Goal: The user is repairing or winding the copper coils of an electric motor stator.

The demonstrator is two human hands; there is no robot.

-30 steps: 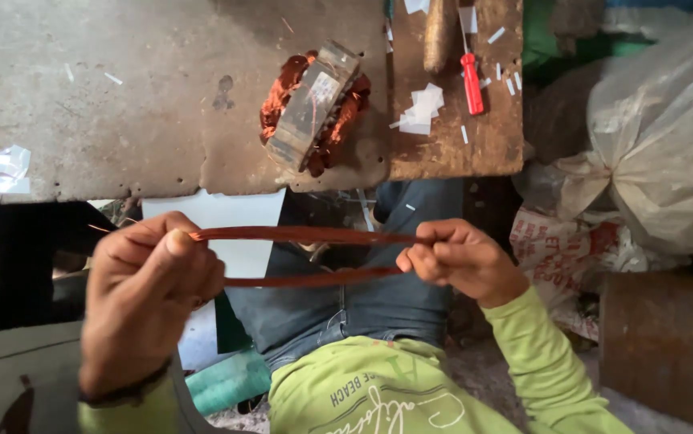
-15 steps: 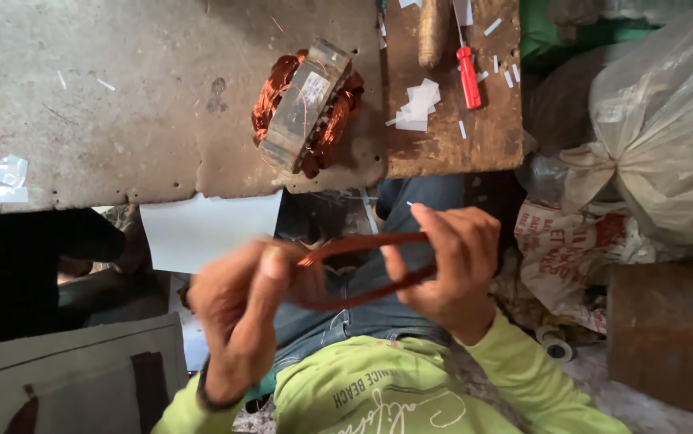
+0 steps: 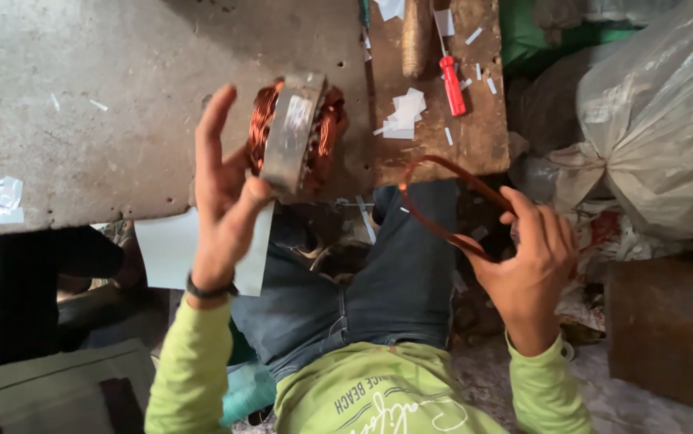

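Note:
A motor stator (image 3: 296,135) with copper windings sits near the front edge of the grey workbench (image 3: 81,112). My left hand (image 3: 222,193) is raised beside it, fingers spread, thumb touching the stator's metal ring. My right hand (image 3: 527,261) is off to the right above my lap and grips a loop of copper coil (image 3: 443,205), which curves up toward the wooden board (image 3: 475,137).
On the wooden board lie a red-handled screwdriver (image 3: 452,84), a wooden handle (image 3: 416,36) and white paper scraps (image 3: 404,112). A white sheet (image 3: 165,249) hangs below the bench edge. A large plastic sack (image 3: 660,137) and a rusty box (image 3: 672,329) stand at the right.
My left hand let go of the coil loop and rose to the stator on the bench. My right hand kept the loop and carried it to the right.

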